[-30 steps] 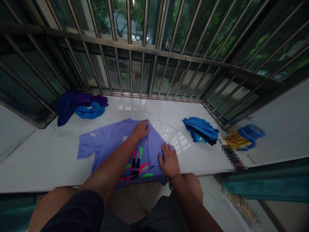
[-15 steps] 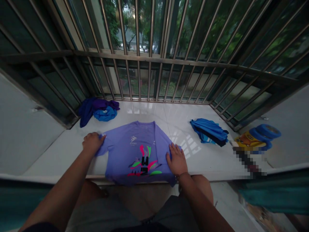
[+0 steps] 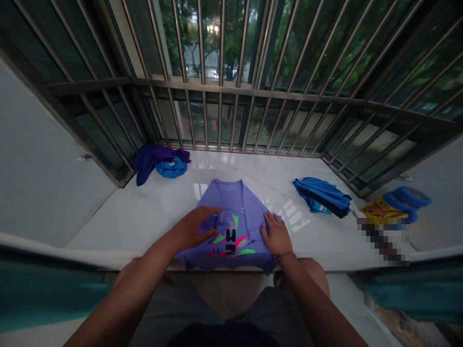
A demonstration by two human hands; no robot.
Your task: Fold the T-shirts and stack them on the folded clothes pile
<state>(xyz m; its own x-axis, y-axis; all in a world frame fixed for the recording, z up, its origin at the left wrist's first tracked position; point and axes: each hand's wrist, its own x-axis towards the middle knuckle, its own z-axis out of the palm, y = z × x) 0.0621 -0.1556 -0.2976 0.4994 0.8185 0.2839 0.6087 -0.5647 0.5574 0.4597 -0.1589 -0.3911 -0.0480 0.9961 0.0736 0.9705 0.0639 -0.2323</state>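
A purple T-shirt [image 3: 253, 224] with a bright pink, green and black print lies spread in front of me, its neckline pointing to the window. Its right side is folded inward, and its hem hangs over the ledge's front edge. My left hand [image 3: 198, 225] is over the shirt's left side, thumb and fingers apart, hiding part of the cloth there. Whether it touches the fabric is hard to tell. On the folded right side my right hand [image 3: 278, 235] rests flat, fingers stretched out.
The white window ledge [image 3: 202, 166] bears a heap of dark blue and purple clothes [image 3: 144, 166] at far left and folded blue clothes [image 3: 321, 193] at right. A blue-and-yellow container [image 3: 394, 207] stands farther right. Metal bars [image 3: 231, 89] close off the back.
My left hand has moved right from the left sleeve to over the shirt, and the left sleeve no longer lies spread outward. My right hand stays on the right side. The view has shifted slightly.
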